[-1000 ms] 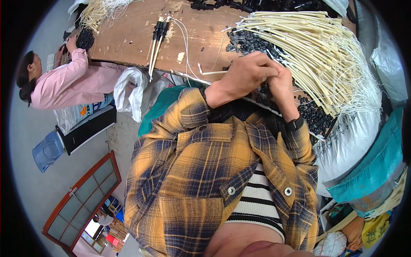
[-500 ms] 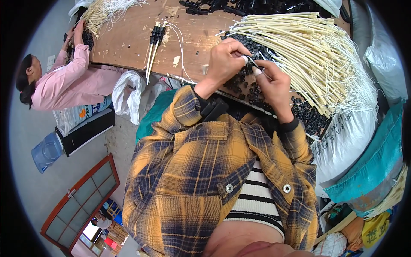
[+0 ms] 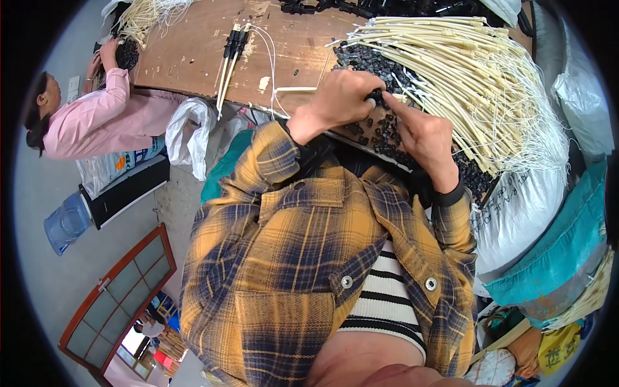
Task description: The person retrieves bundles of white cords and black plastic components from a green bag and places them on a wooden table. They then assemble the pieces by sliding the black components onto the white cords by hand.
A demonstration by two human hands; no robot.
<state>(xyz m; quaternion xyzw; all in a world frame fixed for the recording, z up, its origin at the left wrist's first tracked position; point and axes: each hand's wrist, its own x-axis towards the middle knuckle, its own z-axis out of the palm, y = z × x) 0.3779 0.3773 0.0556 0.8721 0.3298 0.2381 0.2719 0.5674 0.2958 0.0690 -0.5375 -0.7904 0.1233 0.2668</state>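
Observation:
My left hand is closed round a cream tube, whose end sticks out to the left of the fist over the table edge. A black fitting shows at its thumb side. Against that fitting rests the index fingertip of my right hand; its other fingers are curled under, and what they hold is hidden. Small black parts lie heaped beyond and below both hands. To the right spreads a large bundle of cream tubes with white strings at their ends.
Two tubes with black fittings and a white cord lie on the wooden table at left. More black fittings are piled at the back. White sacks crowd the right. A person in pink works at the far left.
My hands have come closer together, the right index now touching the black fitting. The cream tube has come into plain view left of my left hand. The view has shifted slightly.

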